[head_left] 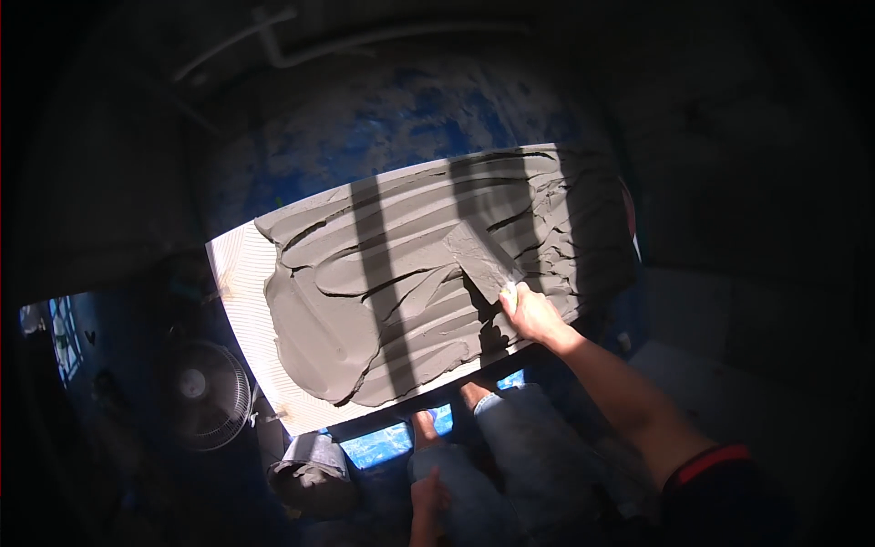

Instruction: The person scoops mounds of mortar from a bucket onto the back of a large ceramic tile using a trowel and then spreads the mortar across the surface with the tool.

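Observation:
My right hand is closed round the light handle of a wide scraper. Grey paste coats the scraper's flat blade, which lies against a thick spread of grey mortar. That mortar covers most of a large white panel, whose ribbed surface shows bare along the left side. Ridges and smooth strokes run across the mortar, with rougher lumps toward the right. My left hand hangs low beside my leg, away from the panel. It is too dim there to make out its fingers.
A round fan stands at the left of the panel. Below the panel's near left corner sits a bucket with grey stuff in it. Blue-stained ground lies beyond the far edge. Dark shadow bands cross the mortar.

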`<act>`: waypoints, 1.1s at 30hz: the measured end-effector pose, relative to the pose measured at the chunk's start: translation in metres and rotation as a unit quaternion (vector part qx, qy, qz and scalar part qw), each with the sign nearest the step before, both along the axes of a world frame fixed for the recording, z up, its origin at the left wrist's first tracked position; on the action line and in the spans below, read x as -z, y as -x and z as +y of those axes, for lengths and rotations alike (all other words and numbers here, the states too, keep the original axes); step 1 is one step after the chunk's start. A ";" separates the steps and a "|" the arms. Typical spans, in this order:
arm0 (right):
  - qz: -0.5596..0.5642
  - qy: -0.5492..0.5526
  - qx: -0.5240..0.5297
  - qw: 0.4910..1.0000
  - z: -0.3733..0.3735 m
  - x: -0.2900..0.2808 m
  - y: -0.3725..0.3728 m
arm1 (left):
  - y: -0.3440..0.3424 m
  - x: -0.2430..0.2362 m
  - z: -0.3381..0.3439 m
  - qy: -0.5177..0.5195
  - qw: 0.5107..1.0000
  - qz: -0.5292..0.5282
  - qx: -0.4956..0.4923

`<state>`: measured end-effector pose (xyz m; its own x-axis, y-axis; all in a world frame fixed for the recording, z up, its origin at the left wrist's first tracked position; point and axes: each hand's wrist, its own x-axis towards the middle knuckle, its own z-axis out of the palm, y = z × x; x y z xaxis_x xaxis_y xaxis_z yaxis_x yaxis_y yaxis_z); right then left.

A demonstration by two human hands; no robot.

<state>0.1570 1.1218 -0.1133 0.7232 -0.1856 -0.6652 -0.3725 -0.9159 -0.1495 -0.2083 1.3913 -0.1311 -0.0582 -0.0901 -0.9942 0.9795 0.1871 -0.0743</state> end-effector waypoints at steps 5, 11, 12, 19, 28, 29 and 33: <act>0.046 -0.269 0.460 0.845 -0.015 0.012 0.024 | 0.012 -0.001 0.006 0.008 1.000 0.001 -0.019; 0.059 -0.368 0.080 0.925 0.202 0.029 0.116 | 0.008 -0.008 0.009 0.010 1.000 -0.021 -0.022; -0.002 -0.307 0.032 0.951 0.223 0.022 0.126 | 0.010 -0.007 0.010 0.012 0.999 -0.021 -0.030; 0.014 0.028 -0.023 0.999 0.020 0.003 0.084 | 0.026 -0.004 0.027 0.000 0.998 -0.026 -0.063; 0.104 -0.283 0.560 0.772 -0.057 0.017 0.069 | 0.047 0.004 0.057 0.002 0.997 -0.067 -0.026; 0.138 -0.290 0.541 0.777 -0.024 0.016 0.082 | 0.047 0.005 0.056 0.005 0.997 -0.070 -0.018; 0.121 -0.328 0.387 0.853 0.154 0.007 0.151 | 0.044 -0.001 0.056 0.021 0.996 -0.070 0.045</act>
<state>0.0063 1.2762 -0.1202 0.3798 -0.0757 -0.9220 -0.9204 -0.1308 -0.3684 -0.2522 1.4476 -0.1301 0.0700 -0.1331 -0.9886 0.9937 0.0968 0.0573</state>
